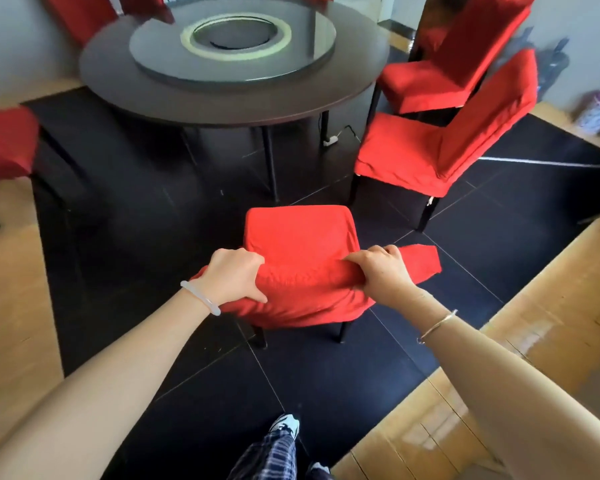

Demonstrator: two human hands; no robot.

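Observation:
A chair with a red cloth cover stands on the dark floor right in front of me, seen from behind and above. My left hand grips the cover at the left end of the chair's back top. My right hand grips the bunched cover at the right end. A loose flap of the cover sticks out past my right hand. The chair's dark legs show below the cloth.
A round dark table with a glass turntable stands ahead. Two red-covered chairs are at the right, another at the left. A power strip lies under the table. My feet are below.

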